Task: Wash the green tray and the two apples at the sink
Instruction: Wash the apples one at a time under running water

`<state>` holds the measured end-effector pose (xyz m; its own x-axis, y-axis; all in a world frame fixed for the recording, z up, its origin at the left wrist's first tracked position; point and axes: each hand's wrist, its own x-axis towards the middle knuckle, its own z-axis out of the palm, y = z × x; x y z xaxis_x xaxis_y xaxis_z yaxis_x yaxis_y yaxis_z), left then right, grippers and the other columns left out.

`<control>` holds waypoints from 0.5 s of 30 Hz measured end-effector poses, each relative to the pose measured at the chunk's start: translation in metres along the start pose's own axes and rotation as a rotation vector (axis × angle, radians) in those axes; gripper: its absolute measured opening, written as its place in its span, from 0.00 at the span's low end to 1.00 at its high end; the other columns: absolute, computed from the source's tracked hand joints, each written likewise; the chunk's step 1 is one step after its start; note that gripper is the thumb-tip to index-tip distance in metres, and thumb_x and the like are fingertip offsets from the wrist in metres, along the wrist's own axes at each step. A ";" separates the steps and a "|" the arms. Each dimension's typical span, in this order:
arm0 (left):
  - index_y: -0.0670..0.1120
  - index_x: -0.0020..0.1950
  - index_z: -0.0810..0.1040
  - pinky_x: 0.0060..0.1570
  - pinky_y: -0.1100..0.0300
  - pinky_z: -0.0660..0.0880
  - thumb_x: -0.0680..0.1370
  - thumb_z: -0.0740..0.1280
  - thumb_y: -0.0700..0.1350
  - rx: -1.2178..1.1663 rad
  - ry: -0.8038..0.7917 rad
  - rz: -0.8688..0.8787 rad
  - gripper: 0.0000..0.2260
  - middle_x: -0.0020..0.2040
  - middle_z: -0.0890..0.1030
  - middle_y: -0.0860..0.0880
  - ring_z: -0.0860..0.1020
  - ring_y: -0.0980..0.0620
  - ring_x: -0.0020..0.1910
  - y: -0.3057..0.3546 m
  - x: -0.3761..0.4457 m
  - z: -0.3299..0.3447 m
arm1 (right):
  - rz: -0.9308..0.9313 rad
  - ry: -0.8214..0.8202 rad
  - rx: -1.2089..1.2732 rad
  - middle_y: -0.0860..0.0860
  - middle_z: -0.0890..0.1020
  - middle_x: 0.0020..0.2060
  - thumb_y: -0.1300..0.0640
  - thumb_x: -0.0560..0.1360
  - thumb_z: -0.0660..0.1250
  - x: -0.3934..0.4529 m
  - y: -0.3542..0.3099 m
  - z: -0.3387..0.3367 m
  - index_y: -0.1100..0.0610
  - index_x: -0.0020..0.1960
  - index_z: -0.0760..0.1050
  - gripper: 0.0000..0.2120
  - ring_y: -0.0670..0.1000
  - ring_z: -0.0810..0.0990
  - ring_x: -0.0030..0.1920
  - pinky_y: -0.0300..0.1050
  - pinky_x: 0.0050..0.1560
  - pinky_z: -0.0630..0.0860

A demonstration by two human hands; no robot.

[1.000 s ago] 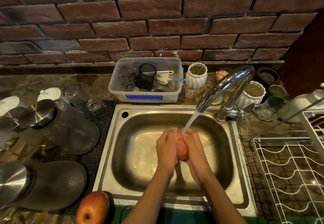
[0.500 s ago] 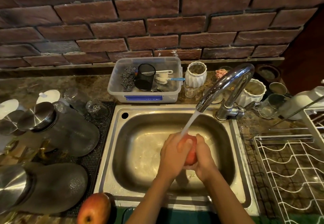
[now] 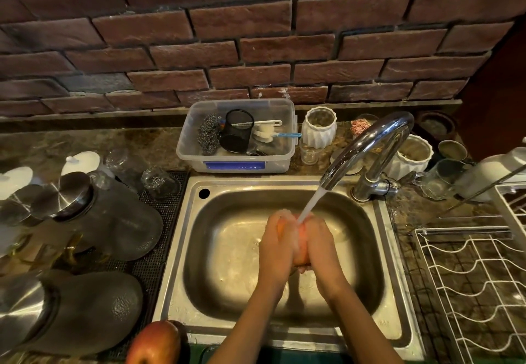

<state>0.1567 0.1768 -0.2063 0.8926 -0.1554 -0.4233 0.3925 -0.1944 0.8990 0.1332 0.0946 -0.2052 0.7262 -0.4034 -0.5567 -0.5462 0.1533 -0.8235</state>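
Note:
Over the steel sink (image 3: 182,252), my left hand (image 3: 277,245) and my right hand (image 3: 323,245) both grip a red-orange apple (image 3: 301,245) between them. Water streams from the chrome tap (image 3: 367,147) onto the apple's top. Most of that apple is hidden by my fingers. A second apple (image 3: 155,343), red and yellow, sits at the front left corner of the sink. A strip of the green tray (image 3: 205,353) shows at the bottom edge, under my forearms.
Dark glass jars with steel lids (image 3: 94,215) lie on a black mat left of the sink. A clear plastic tub (image 3: 236,135) with scrubbers stands behind it. White ribbed pots (image 3: 318,127), glasses and a white wire dish rack (image 3: 472,286) fill the right.
My hands have turned round the apple under the stream, from overlapping to side by side, shifting slightly back towards the tap. The second apple has stayed put.

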 end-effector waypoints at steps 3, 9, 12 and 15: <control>0.64 0.61 0.75 0.49 0.67 0.78 0.80 0.63 0.56 0.112 0.032 0.229 0.10 0.56 0.79 0.63 0.78 0.63 0.55 -0.011 -0.005 -0.006 | 0.153 -0.063 0.040 0.58 0.84 0.39 0.41 0.82 0.51 -0.003 -0.011 -0.005 0.56 0.54 0.78 0.23 0.55 0.83 0.34 0.41 0.25 0.75; 0.56 0.49 0.84 0.41 0.59 0.82 0.81 0.65 0.48 -0.143 0.094 0.033 0.07 0.46 0.84 0.56 0.83 0.54 0.47 0.003 0.002 -0.004 | 0.123 -0.068 0.029 0.55 0.80 0.58 0.43 0.83 0.52 -0.004 -0.010 -0.002 0.49 0.66 0.71 0.18 0.56 0.82 0.54 0.54 0.48 0.83; 0.50 0.48 0.85 0.39 0.53 0.82 0.77 0.67 0.49 -0.344 0.079 -0.310 0.07 0.48 0.85 0.45 0.83 0.43 0.49 0.013 0.003 0.000 | -0.098 -0.070 0.033 0.44 0.80 0.56 0.46 0.81 0.60 -0.004 0.003 0.000 0.40 0.64 0.70 0.12 0.44 0.81 0.53 0.44 0.50 0.82; 0.55 0.48 0.84 0.46 0.48 0.82 0.78 0.65 0.54 -0.253 0.058 -0.230 0.09 0.48 0.84 0.46 0.83 0.45 0.50 0.013 0.000 0.004 | -0.182 0.017 0.070 0.47 0.83 0.52 0.52 0.81 0.60 -0.006 0.009 0.001 0.45 0.59 0.75 0.09 0.46 0.83 0.50 0.39 0.42 0.80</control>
<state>0.1611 0.1701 -0.1952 0.7824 -0.0785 -0.6178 0.6212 0.0294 0.7831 0.1248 0.0996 -0.2092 0.8029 -0.4454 -0.3961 -0.3751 0.1388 -0.9165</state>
